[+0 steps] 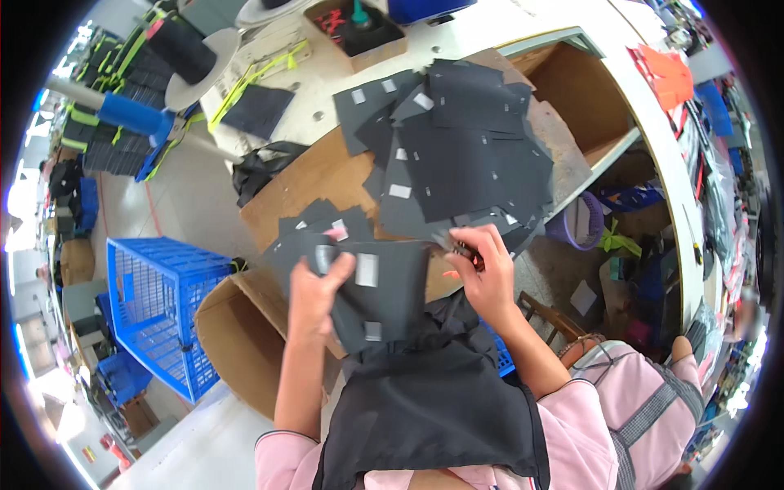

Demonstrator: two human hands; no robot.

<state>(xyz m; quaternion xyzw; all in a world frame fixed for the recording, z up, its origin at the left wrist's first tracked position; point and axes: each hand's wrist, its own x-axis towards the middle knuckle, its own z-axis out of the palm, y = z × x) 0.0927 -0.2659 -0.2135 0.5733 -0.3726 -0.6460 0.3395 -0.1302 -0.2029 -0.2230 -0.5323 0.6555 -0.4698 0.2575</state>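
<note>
My left hand (pixel 314 296) grips a stack of dark grey fabric pieces (pixel 376 298) with small white labels, thumb pressed on top. My right hand (pixel 483 273) pinches the right edge of the same stack, next to the lower rim of a big loose pile of the same dark pieces (pixel 457 155). That pile lies spread over a brown cardboard sheet (pixel 318 180) on the table. A black apron (pixel 425 400) covers my lap below the hands.
A blue plastic crate (pixel 159 306) and an open cardboard box (pixel 237 343) stand at my left. A black thread spool (pixel 184 49), a blue roll (pixel 135 114) and a small tray of tools (pixel 355 33) lie further back. A purple basket (pixel 584 220) sits under the table.
</note>
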